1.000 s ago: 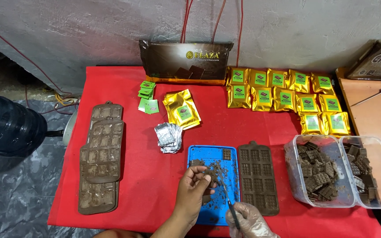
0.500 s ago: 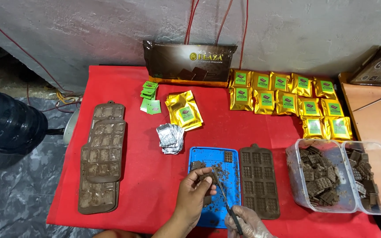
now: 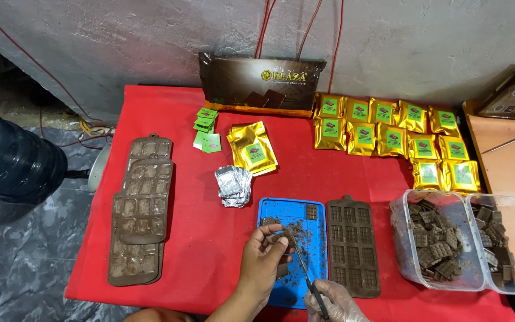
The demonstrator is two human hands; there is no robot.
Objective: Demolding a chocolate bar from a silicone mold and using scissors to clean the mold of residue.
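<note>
My left hand pinches a small piece of chocolate over the left side of a blue tray strewn with brown crumbs. My right hand, in a clear plastic glove, grips a thin dark-handled knife. Its blade points up toward the piece at my left fingertips. A small square of chocolate lies at the tray's top right. Just right of the tray rests a brown silicone bar mould.
Everything sits on a red-covered table. A stack of brown moulds lies at left. Silver foil wrappers, green labels and gold pouches are in the middle. More gold pouches and two clear tubs of chocolate pieces stand at right.
The view has shifted slightly. My right hand has dropped a little lower, with the knife still angled up at the piece in my left fingers. The rest stays put.
</note>
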